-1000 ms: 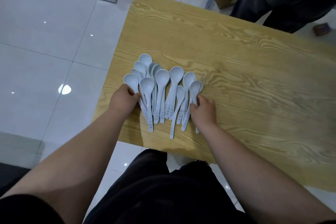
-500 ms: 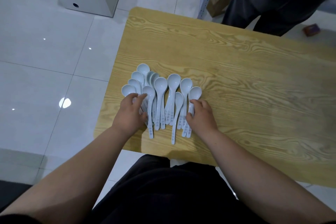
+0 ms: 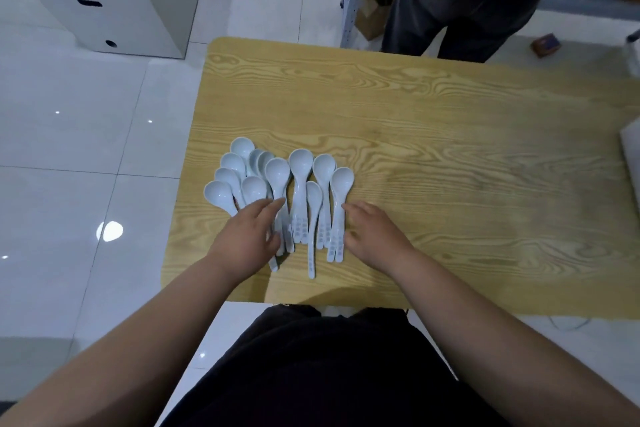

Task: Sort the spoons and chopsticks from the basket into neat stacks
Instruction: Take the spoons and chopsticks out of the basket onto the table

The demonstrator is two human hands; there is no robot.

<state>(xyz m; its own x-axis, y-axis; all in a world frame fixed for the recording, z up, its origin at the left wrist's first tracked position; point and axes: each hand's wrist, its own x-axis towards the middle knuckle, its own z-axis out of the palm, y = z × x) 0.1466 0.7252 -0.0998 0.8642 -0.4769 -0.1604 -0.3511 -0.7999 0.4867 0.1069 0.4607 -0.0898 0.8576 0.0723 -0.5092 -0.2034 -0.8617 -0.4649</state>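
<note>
Wood worktop (image 3: 450, 156). Spoons (image 3: 300, 163) fanned loosely; left hand (image 3: 246, 241) flat on handles, right hand (image 3: 375, 239) beside them — both grips released. Uneven squeeze could skid one off the near edge.

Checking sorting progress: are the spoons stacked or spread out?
Spread out: the spoons lie fanned side by side on the table, some overlapping, not one neat stack.

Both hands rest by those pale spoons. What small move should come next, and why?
Probably slide the left hand and right hand inward, bunching the pale blue soup spoons: they lie fanned out on the light wooden table, bowls staggered, one handle sticking out towards the person.
</note>
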